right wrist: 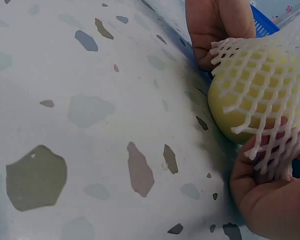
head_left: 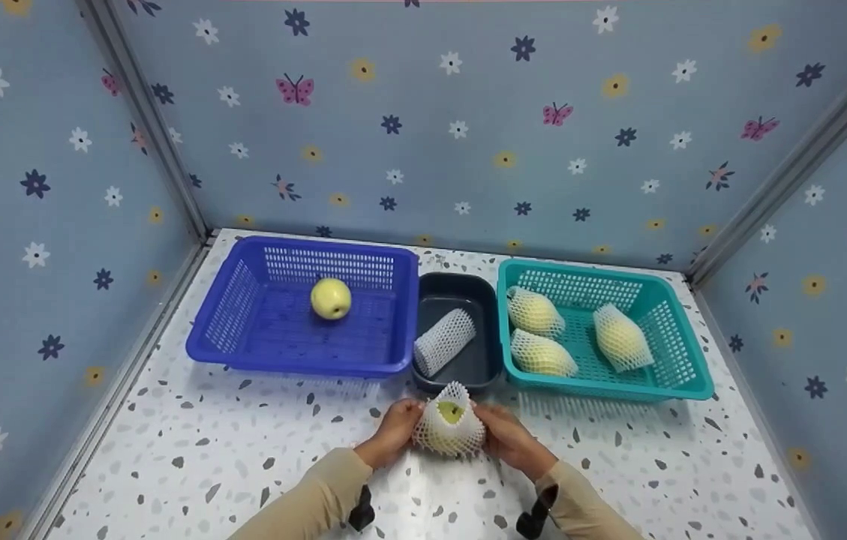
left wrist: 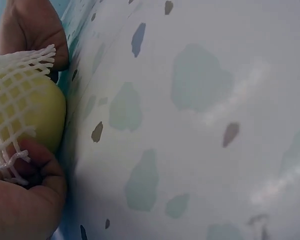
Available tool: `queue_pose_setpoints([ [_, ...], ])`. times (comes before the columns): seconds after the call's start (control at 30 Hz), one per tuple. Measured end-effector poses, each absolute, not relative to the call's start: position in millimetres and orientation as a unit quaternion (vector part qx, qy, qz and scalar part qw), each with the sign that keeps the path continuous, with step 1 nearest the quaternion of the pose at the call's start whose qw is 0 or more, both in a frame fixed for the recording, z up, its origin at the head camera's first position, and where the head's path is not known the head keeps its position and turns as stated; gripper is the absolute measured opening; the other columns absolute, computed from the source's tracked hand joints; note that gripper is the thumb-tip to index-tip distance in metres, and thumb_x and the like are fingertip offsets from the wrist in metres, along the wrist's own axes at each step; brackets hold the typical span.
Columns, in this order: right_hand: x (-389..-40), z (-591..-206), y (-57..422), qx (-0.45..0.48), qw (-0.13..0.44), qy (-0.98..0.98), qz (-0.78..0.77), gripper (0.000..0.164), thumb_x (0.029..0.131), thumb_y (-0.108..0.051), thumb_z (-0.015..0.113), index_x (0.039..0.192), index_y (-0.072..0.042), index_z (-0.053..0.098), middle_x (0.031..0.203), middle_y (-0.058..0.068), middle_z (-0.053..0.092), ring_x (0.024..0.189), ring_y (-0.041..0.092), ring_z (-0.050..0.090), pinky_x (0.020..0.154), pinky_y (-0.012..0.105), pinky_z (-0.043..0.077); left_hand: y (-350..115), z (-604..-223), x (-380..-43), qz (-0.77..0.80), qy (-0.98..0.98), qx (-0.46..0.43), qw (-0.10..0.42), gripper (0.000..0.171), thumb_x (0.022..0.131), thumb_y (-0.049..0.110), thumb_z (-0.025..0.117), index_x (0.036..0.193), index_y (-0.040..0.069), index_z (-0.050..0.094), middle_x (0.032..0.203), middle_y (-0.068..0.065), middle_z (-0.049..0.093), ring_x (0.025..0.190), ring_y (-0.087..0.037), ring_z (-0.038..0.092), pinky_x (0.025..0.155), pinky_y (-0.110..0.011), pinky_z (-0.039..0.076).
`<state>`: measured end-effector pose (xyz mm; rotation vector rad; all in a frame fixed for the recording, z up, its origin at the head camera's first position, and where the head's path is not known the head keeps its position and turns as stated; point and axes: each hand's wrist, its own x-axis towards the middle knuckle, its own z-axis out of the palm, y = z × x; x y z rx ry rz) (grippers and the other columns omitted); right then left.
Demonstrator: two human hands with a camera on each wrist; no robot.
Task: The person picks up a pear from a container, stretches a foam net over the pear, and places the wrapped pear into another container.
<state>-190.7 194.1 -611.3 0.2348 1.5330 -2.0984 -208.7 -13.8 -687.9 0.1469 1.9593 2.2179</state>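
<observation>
A yellow-green apple point(head_left: 451, 411) sits on the speckled table inside a white foam net sleeve point(head_left: 447, 439), its top showing through the sleeve's open end. On the left side, my left hand point(head_left: 391, 433) pinches the net between thumb and fingers. Opposite it, my right hand point(head_left: 511, 437) pinches the net's other side. Both wrist views show the lower edge of the net point(right wrist: 260, 100) spread around the apple, whose yellow underside point(left wrist: 52, 107) is bare near the table.
A blue basket point(head_left: 303, 367) at the left holds one bare apple point(head_left: 331, 298). In the middle, a dark grey tray point(head_left: 489, 337) contains a rolled foam net point(head_left: 446, 343). The teal basket point(head_left: 611, 390) at the right has three net-wrapped fruits point(head_left: 622, 339). Patterned panels enclose the table.
</observation>
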Motion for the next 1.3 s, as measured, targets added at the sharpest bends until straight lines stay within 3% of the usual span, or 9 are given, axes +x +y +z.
queue_pose_setpoints([
  [0.13, -189, -613, 192, 0.088, 0.24, 0.641, -0.724, 0.028, 0.1, -0.026, 0.05, 0.11, -0.001, 0.06, 0.089, 0.004, 0.064, 0.078, 0.011, 0.06, 0.066, 0.026, 0.05, -8, -755, -232, 0.653, 0.753, 0.082, 0.009, 0.021, 0.098, 0.029, 0.052, 0.085, 0.014, 0.06, 0.084, 0.003, 0.06, 0.078, -0.012, 0.055, 0.068, -0.024, 0.045],
  [0.23, -188, -611, 189, 0.096, 0.224, 0.674, -0.698, 0.035, 0.1, -0.028, 0.05, 0.114, 0.003, 0.056, 0.089, 0.005, 0.062, 0.078, 0.013, 0.059, 0.067, 0.029, 0.051, -1, -843, -267, 0.568, 0.82, 0.075, -0.007, 0.028, 0.099, 0.041, 0.047, 0.087, 0.019, 0.058, 0.085, 0.005, 0.062, 0.081, -0.014, 0.058, 0.073, -0.03, 0.047],
  [0.3, -187, -611, 188, 0.098, 0.218, 0.682, -0.691, 0.037, 0.101, -0.027, 0.048, 0.117, 0.006, 0.054, 0.092, 0.007, 0.062, 0.081, 0.015, 0.059, 0.07, 0.031, 0.051, 2, -882, -280, 0.53, 0.839, 0.108, -0.06, 0.027, 0.099, 0.043, 0.045, 0.084, 0.022, 0.054, 0.08, 0.007, 0.06, 0.075, -0.013, 0.058, 0.065, -0.027, 0.045],
  [0.37, -187, -611, 186, 0.096, 0.215, 0.695, -0.679, 0.04, 0.101, -0.028, 0.046, 0.119, 0.007, 0.053, 0.096, 0.008, 0.061, 0.084, 0.016, 0.059, 0.073, 0.033, 0.051, 1, -887, -284, 0.517, 0.845, 0.127, -0.05, 0.032, 0.101, 0.042, 0.039, 0.088, 0.017, 0.052, 0.081, -0.001, 0.061, 0.077, -0.02, 0.06, 0.066, -0.034, 0.047],
  [0.57, -185, -607, 181, 0.08, 0.205, 0.722, -0.656, 0.041, 0.103, -0.029, 0.042, 0.12, 0.007, 0.05, 0.1, 0.009, 0.06, 0.086, 0.015, 0.058, 0.073, 0.031, 0.05, -10, -769, -243, 0.523, 0.834, 0.17, -0.042, 0.029, 0.104, 0.034, 0.031, 0.092, 0.01, 0.044, 0.075, -0.012, 0.055, 0.071, -0.028, 0.058, 0.06, -0.038, 0.046],
  [0.73, -182, -600, 180, 0.086, 0.229, 0.698, -0.673, 0.036, 0.104, -0.026, 0.039, 0.12, 0.005, 0.049, 0.102, 0.008, 0.058, 0.088, 0.014, 0.056, 0.076, 0.03, 0.048, -13, -746, -237, 0.527, 0.832, 0.17, -0.035, 0.025, 0.105, 0.033, 0.029, 0.095, 0.013, 0.04, 0.076, -0.012, 0.052, 0.068, -0.025, 0.054, 0.056, -0.037, 0.043],
  [0.97, -183, -590, 181, 0.065, 0.205, 0.678, -0.703, 0.035, 0.104, -0.027, 0.039, 0.117, 0.005, 0.047, 0.1, 0.007, 0.057, 0.085, 0.013, 0.055, 0.073, 0.029, 0.047, -13, -724, -234, 0.596, 0.79, 0.137, 0.038, 0.032, 0.105, 0.035, 0.025, 0.099, 0.009, 0.044, 0.087, -0.01, 0.049, 0.082, -0.023, 0.049, 0.07, -0.035, 0.041],
  [1.07, -182, -587, 182, 0.057, 0.215, 0.671, -0.707, 0.037, 0.104, -0.029, 0.038, 0.118, 0.004, 0.045, 0.101, 0.008, 0.056, 0.085, 0.014, 0.054, 0.072, 0.029, 0.047, -12, -729, -236, 0.602, 0.784, 0.151, 0.003, 0.029, 0.105, 0.036, 0.027, 0.094, 0.014, 0.043, 0.082, -0.005, 0.042, 0.075, -0.02, 0.043, 0.065, -0.031, 0.037],
  [1.3, -177, -583, 182, 0.065, 0.242, 0.697, -0.671, 0.04, 0.105, -0.034, 0.033, 0.123, 0.001, 0.039, 0.103, 0.01, 0.052, 0.085, 0.018, 0.051, 0.072, 0.033, 0.047, -11, -622, -194, 0.62, 0.778, 0.071, 0.076, 0.024, 0.105, 0.022, 0.031, 0.095, 0.003, 0.044, 0.085, -0.01, 0.044, 0.083, -0.025, 0.046, 0.073, -0.037, 0.04],
])
